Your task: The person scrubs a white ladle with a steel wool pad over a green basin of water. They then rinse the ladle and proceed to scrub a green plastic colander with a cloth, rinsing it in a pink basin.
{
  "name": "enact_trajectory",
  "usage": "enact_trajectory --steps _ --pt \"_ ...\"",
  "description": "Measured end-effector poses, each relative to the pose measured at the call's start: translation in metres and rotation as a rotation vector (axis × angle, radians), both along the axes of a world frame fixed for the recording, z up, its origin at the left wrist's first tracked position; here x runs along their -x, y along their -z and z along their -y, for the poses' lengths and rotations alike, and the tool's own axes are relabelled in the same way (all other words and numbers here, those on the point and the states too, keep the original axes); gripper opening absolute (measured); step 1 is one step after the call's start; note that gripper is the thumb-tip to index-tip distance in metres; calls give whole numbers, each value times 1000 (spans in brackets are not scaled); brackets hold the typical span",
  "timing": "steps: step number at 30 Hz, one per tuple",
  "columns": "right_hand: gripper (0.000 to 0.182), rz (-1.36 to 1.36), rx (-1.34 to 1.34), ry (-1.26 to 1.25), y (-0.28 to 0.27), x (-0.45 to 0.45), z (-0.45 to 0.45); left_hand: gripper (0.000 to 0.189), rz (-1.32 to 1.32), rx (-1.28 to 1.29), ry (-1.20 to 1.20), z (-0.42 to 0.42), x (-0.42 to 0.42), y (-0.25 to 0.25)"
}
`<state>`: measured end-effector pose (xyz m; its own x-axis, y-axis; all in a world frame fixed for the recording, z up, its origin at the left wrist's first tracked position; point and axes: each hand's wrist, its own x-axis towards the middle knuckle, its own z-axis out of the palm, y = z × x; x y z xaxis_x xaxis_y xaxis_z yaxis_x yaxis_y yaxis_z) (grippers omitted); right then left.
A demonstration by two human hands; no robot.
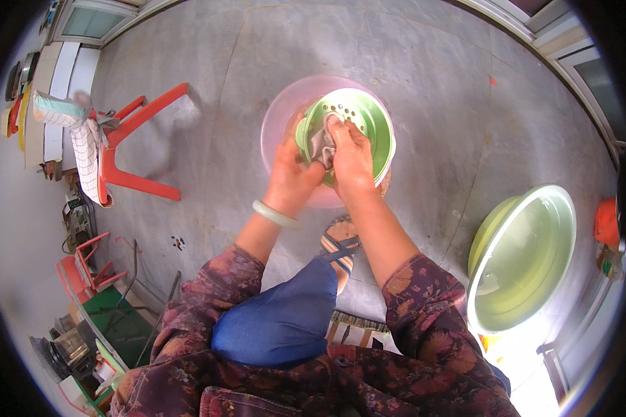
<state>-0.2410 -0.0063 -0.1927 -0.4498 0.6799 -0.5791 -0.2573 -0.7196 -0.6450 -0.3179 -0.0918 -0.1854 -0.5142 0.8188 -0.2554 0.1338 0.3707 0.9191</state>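
Both hands are over a pink translucent plastic basin (276, 125) that stands on the floor. My left hand (292, 169), with a pale bangle at the wrist, grips the left side of a green plastic colander (383, 130) with round holes. The colander is held tilted above or within the basin; which of the two I cannot tell. My right hand (352, 156) reaches inside it and pinches a greyish, crumpled cloth (321, 143) against its left wall. Some fingertips of my left hand are hidden behind the colander.
At the right stands a large pale green tub (521, 260), with what looks like water inside. A red plastic chair (115, 146) with cloths over it is at the left. My sandalled foot (340, 245) rests just below the basin. A green table (120, 318) holding kitchen things is at lower left.
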Motion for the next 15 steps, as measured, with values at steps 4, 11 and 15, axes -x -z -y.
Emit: enact_trajectory --steps 4,11,15 --pt "30 -49 14 75 6 -16 -5 75 343 -128 -36 -4 -3 -16" --pt "31 -13 -53 77 -6 -42 -24 76 439 -161 -85 -5 -3 -30" --pt "27 -116 -66 100 -2 -50 -26 76 418 -170 -81 -6 -4 -31"
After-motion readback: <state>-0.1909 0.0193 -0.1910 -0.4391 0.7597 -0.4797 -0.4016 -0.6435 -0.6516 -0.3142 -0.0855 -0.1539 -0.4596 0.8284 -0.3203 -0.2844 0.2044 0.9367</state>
